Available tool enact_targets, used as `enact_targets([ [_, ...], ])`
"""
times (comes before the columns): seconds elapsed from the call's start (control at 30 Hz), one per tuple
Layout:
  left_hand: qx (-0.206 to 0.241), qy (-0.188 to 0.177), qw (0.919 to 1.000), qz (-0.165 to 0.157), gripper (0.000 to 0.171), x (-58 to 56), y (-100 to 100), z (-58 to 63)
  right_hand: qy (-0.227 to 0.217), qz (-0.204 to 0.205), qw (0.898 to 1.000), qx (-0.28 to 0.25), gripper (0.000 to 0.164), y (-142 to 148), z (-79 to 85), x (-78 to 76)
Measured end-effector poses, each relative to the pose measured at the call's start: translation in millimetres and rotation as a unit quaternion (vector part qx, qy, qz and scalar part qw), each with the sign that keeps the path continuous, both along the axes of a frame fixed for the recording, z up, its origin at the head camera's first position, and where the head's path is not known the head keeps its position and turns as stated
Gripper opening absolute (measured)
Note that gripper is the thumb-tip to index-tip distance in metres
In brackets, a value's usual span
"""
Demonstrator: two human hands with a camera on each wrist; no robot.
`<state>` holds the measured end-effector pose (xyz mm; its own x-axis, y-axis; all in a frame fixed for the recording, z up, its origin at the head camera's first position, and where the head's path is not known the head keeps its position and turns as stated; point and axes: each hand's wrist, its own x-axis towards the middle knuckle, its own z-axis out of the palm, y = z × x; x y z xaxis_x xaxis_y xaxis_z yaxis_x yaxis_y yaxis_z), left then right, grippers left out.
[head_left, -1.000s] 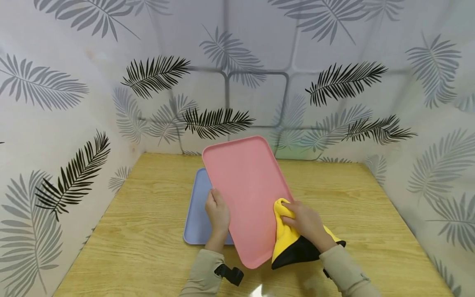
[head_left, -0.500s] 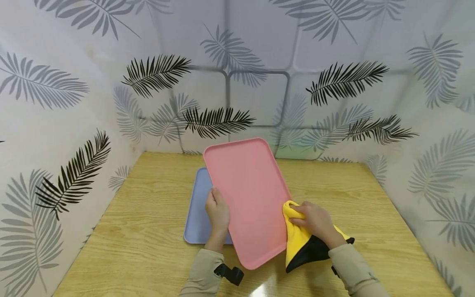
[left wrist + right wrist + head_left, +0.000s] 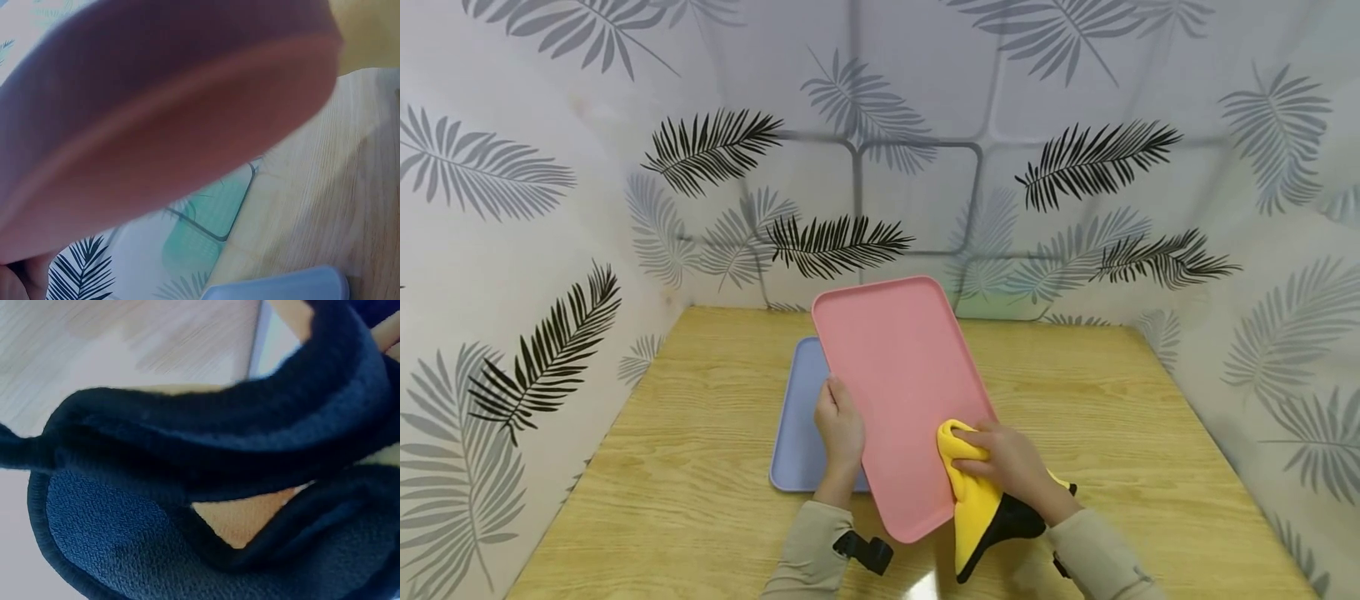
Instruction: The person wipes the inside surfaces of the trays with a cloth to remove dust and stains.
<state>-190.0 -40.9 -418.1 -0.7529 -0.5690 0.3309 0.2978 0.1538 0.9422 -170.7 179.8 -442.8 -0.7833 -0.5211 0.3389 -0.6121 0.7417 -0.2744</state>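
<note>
My left hand [image 3: 841, 429] grips the left edge of a pink tray [image 3: 895, 375], holding it tilted up over the table. In my right hand [image 3: 1011, 462] is a yellow and black cloth [image 3: 973, 500], bunched between thumb and fingers and lying against the lower right part of the tray's face. The cloth's black side [image 3: 125, 531] hangs in folds across the right wrist view. Seen from the left wrist, the tray [image 3: 169, 137] fills most of the picture, with only a bit of the left hand at the lower left corner.
A blue tray [image 3: 801, 417] lies flat on the wooden table [image 3: 685, 442], partly hidden behind the pink tray and my left hand. Leaf-patterned curtains [image 3: 925, 100] stand around the table at the back and both sides.
My right hand moved with the cloth out to the right edge of the pink tray, then back left and inward onto its face. The left hand and the tray stay almost still.
</note>
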Motion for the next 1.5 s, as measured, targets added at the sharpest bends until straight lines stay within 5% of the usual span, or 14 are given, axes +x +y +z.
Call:
enact_targets([
  [0.7,0.011,-0.002,0.9998,-0.014,0.032,1.9,5,1.1,0.04,0.15,0.986,-0.055,0.031,-65,15.2,30.0],
  [1.5,0.023,-0.03,0.9991,-0.021,0.033,-0.2,1,-3.1,0.076,0.151,0.984,-0.057,0.035,-71,9.5,30.7],
])
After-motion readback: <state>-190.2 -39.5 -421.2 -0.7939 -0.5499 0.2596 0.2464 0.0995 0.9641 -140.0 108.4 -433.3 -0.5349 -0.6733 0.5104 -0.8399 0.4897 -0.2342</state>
